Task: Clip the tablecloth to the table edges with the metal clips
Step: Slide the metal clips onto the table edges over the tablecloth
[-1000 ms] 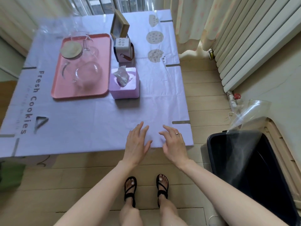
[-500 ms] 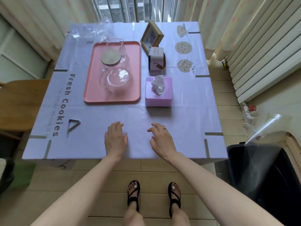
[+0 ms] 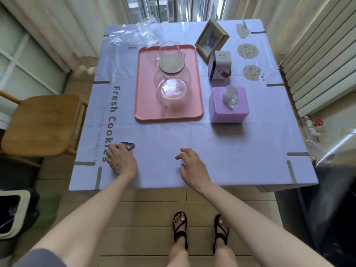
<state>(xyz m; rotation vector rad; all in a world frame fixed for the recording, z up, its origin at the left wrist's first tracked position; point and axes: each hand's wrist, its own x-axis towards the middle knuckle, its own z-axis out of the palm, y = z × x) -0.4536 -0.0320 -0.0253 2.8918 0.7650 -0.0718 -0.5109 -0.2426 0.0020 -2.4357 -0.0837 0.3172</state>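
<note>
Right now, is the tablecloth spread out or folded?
Spread out: the tablecloth lies flat, all four sides visible, nothing folded over.

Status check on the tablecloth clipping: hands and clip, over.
Left hand open, fingertips at loose metal clip on the tablecloth. Right hand open, empty, near front edge. Pink tray and tissue box well clear.

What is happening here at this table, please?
A person stands over a spread lilac tablecloth. The left hand reaches a loose metal clip lying on the cloth near the printed words; whether it grips it yet is unclear. The right hand is open over the cloth. Grey clips already sit on several edges. A pink tray and a tissue box stand further back.
</note>
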